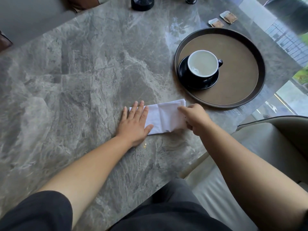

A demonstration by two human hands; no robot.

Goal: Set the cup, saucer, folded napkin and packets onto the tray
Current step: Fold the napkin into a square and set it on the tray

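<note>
Left hand lies flat, grip open, on the white napkin; right hand pinches its other end (cup sits on the tray).

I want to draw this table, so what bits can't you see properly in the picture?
Head view:
- black object and dark cylinder: cut off by the top edge.
- packets: too small to read.
- napkin: both ends covered, by the left hand and right hand.
- saucer: middle hidden under the cup.
</note>
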